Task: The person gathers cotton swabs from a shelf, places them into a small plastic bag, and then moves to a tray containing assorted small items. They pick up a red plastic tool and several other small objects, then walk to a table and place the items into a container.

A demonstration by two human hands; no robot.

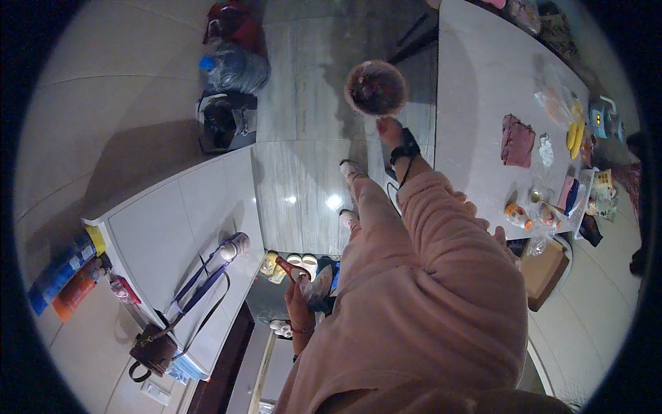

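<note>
In the upper middle, my right hand grips the near rim of a round bowl-like container with dark and reddish contents, held over the floor. A black band with a cord is around that wrist. My left hand, low in the view, is closed on a red-edged object whose kind I cannot tell. Clear plastic hangs beside its fingers; whether the hand holds it too is unclear. The left wrist wears a thin bracelet.
The right-hand table bears a folded reddish cloth, bananas, bottles and a white basket. A white cabinet top at left bears straps and a brown bag. Shoes and bagged items stand on the floor.
</note>
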